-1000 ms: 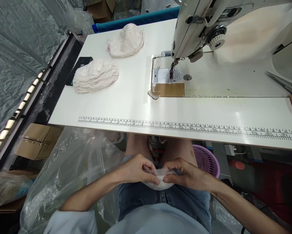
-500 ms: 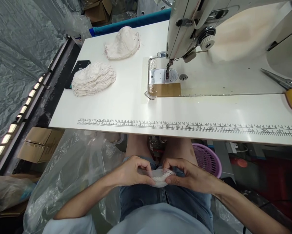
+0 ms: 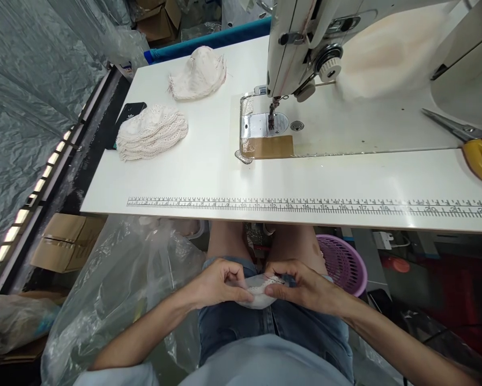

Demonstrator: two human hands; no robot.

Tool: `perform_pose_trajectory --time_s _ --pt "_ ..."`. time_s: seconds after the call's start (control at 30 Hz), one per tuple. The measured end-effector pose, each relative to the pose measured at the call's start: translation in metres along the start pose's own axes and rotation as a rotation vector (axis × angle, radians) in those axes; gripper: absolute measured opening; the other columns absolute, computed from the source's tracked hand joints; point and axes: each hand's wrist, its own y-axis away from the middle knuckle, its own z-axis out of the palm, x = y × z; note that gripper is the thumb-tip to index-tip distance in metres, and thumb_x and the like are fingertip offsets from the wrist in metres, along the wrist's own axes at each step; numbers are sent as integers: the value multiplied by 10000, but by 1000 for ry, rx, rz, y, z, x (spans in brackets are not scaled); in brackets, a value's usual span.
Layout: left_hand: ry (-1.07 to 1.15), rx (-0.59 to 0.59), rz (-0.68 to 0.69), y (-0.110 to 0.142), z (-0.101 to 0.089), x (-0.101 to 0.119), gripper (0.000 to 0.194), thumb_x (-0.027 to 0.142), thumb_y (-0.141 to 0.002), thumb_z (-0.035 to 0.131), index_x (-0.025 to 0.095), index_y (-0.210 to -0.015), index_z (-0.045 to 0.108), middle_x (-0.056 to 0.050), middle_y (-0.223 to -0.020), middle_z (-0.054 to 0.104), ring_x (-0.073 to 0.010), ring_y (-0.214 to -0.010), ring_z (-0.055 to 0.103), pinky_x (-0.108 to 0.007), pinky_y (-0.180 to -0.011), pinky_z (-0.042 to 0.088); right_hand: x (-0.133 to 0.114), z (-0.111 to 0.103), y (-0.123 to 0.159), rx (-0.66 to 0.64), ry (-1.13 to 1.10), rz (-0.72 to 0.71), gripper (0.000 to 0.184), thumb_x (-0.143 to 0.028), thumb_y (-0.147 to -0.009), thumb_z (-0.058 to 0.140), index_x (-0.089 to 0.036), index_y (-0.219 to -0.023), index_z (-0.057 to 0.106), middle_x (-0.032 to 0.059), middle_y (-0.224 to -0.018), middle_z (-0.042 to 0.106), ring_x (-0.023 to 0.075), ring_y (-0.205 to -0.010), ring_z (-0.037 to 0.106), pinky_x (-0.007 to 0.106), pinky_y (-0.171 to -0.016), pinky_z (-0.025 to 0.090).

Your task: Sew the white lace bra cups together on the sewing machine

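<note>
Over my lap, a small piece of white sheer fabric with a lacy, textured edge (image 3: 258, 296) is stretched between both hands. My left hand (image 3: 223, 283) pinches its left side between thumb and fingers. At its right end my right hand (image 3: 295, 285) grips the edge, thumb on the near side. Part of the fabric is hidden behind the fingers. On the table beyond, a stack of cream lacy fabric pieces (image 3: 151, 134) lies at the left, partly on a dark flat object (image 3: 128, 112). Farther back sits another cream fabric piece with frayed edges (image 3: 198, 74).
A sewing machine (image 3: 297, 48) stands on the white table (image 3: 208, 177), which has a printed ruler (image 3: 305, 206) along its front edge. Yellow-handled scissors (image 3: 480, 158) lie at the right. Below are a purple basket (image 3: 342, 262), plastic sheeting (image 3: 116, 289) and a cardboard box (image 3: 67, 241).
My right hand has shifted slightly left along the fabric's edge, and more of the fabric's right end shows. Both hands keep their hold. The view has moved slightly.
</note>
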Motion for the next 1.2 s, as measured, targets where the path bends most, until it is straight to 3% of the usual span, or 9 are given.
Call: perform_pose_trajectory --time_s 0.23,0.4,0.67,1.0,1.2 --pt "30 -65 -49 -2 1 6 397 345 -574 798 125 -866 643 53 -541 545 -53 -482 418 -168 -476 281 -3 0 -2 3 18 18 334 -503 -798 575 -171 -768 599 -13 -681 496 130 -645 433 222 -571 339" --pt "9 -47 -6 -5 4 4 279 363 -651 739 102 -740 696 4 -599 591 -73 -538 465 -181 -511 331 -1 0 -2 2 10 5 326 -489 -815 562 -172 -751 600 -17 -671 491 130 -651 438 225 -589 344" --pt "-28 -12 -4 -6 3 1 227 318 -651 734 114 -750 721 -13 -603 627 -78 -531 491 -174 -514 366 -2 -7 -1 -42 13 23 279 -440 -754 656 -172 -827 631 -2 -752 593 150 -709 517 231 -626 374" --pt "-97 -12 25 -2 4 12 177 275 -696 697 106 -743 717 6 -562 586 -53 -494 426 -152 -477 322 -3 -5 0 17 38 -52 272 -427 -818 589 -165 -746 609 -10 -696 559 133 -670 503 215 -602 370" --pt "-111 -19 20 1 2 18 218 309 -697 698 105 -768 719 -10 -613 618 -75 -532 477 -166 -511 348 -5 -3 1 40 43 -43 294 -438 -823 567 -160 -730 597 -4 -671 541 137 -649 480 228 -585 349"
